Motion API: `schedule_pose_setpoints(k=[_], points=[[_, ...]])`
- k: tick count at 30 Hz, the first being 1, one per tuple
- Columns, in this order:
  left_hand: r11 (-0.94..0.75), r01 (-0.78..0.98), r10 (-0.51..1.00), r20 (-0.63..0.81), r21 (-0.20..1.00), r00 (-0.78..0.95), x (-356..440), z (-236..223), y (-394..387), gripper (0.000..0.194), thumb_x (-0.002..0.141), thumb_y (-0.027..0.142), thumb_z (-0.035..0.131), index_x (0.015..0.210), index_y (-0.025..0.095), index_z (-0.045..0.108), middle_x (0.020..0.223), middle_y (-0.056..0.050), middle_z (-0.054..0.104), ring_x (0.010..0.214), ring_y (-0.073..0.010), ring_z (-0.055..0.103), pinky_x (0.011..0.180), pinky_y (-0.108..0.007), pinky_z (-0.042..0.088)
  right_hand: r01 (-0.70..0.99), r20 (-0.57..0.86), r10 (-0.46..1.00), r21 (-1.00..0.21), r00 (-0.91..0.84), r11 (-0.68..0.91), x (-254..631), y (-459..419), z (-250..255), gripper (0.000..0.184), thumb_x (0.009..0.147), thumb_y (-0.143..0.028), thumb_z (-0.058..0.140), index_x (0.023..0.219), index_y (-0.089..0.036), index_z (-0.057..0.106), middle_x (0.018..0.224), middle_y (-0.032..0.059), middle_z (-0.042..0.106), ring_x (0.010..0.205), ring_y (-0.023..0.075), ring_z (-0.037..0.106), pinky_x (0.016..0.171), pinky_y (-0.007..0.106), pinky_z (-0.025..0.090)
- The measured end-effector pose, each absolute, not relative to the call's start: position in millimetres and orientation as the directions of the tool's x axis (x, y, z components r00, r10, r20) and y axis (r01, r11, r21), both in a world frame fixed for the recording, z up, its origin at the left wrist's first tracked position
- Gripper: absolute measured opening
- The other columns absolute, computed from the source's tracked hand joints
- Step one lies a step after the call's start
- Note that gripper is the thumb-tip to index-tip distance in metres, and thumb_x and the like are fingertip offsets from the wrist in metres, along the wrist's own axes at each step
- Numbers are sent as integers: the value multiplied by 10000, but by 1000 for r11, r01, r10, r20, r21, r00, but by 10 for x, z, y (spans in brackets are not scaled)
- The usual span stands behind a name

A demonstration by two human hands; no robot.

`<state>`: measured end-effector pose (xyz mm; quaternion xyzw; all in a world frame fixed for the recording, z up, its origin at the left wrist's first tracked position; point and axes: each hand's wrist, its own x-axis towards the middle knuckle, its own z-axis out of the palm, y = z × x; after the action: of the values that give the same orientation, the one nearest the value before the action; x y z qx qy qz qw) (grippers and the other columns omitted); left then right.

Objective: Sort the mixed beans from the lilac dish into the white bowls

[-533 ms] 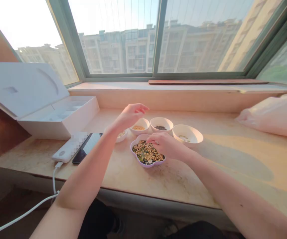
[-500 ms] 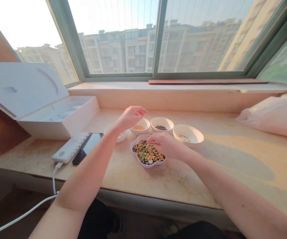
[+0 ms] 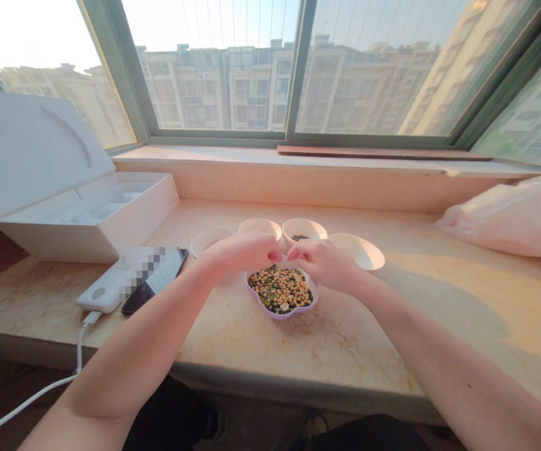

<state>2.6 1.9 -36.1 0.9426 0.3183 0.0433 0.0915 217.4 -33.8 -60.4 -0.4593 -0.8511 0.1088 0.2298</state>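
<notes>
Your left hand [image 3: 258, 249] has dropped from above the white bowls [image 3: 362, 250] to the far edge of the purple dish [image 3: 280, 317], close beside your right hand [image 3: 322, 260], so both now seem busy at that dish. You have the fingers of each curled inward, though whether they pinch anything cannot be told. Mixed beans [image 3: 277, 288] lie in the dish, on the surface [image 3: 345, 338] before you.

Room right of 4 white bowls [image 3: 370, 255]
</notes>
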Motion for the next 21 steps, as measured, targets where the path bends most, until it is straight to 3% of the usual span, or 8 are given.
schedule_pose_setpoints(k=[3, 6, 12, 21], points=[[-804, 592, 585, -105, 56, 804, 71, -368, -77, 258, 791, 25, 482, 719, 176, 679, 667, -12, 603, 623, -130, 455, 641, -280, 357, 739, 293, 836, -392, -464, 548, 2177, -342, -590, 264, 860, -83, 547, 878, -201, 782, 820, 35, 757, 748, 167, 664, 689, 287, 456], [-769, 639, 632, -142, 3, 762, 136, -347, -170, 259, 800, 13, 510, 793, 177, 711, 747, -36, 680, 624, -128, 516, 608, -259, 360, 735, 297, 830, -389, -471, 556, 2167, -343, -582, 264, 850, -76, 543, 873, -190, 781, 812, 39, 750, 736, 163, 656, 691, 284, 456], [-726, 688, 679, -155, 4, 718, 201, -437, -244, 267, 822, 23, 502, 828, 162, 729, 806, -64, 718, 615, -140, 579, 565, -258, 390, 733, 289, 835, -400, -468, 549, 2162, -327, -577, 276, 837, -59, 535, 864, -191, 776, 850, 38, 763, 736, 157, 655, 693, 281, 455], [-777, 624, 617, -98, 78, 781, 162, -625, -147, 314, 843, -11, 468, 951, 181, 691, 1007, -60, 720, 872, -179, 663, 698, -257, 468, 729, 295, 833, -404, -469, 553, 2166, -313, -588, 265, 827, -60, 553, 858, -195, 780, 860, 42, 771, 769, 176, 671, 698, 282, 445]])
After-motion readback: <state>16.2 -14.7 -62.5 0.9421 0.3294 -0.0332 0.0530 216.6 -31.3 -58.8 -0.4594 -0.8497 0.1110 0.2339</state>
